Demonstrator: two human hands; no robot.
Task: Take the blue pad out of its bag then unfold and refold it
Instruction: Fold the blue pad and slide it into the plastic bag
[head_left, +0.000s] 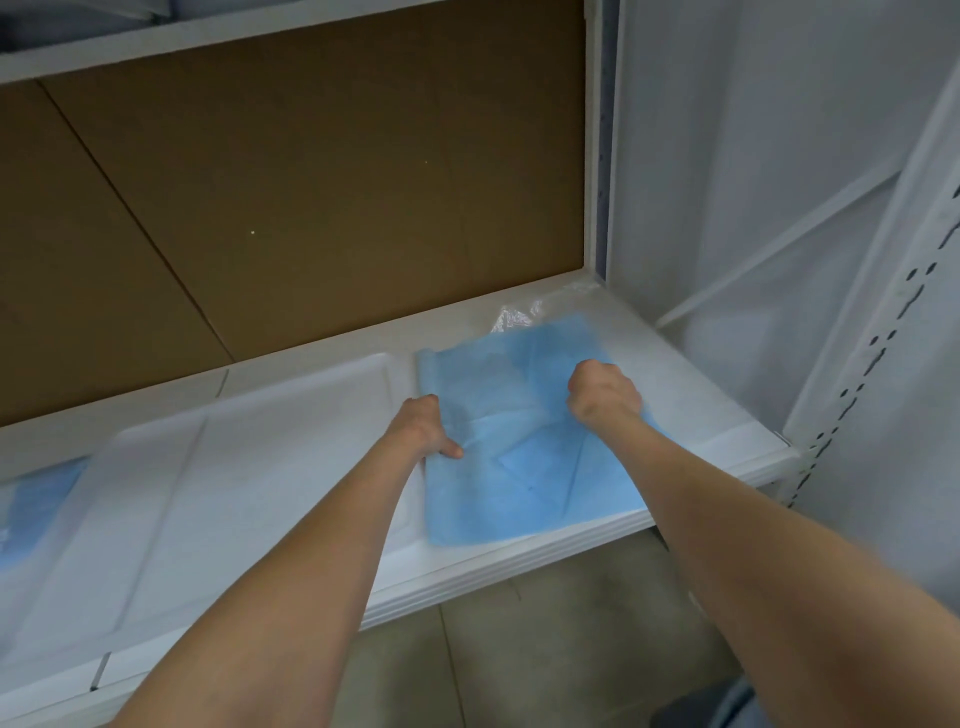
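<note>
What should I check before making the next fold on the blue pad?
1. Pad out of bag: ok; the blue pad lies on the shelf, with the clear bag behind it.
2. Grip of left hand: ok; thumb on top of the pad's left edge, fingers curled at it.
3. Grip of right hand: cannot tell; fingers curl onto the pad, any pinch is hidden.
4. Pad flat: not ok; creases and overlapping layers show.
5. Pad supported: ok; its near edge just reaches the shelf's front lip.
</note>
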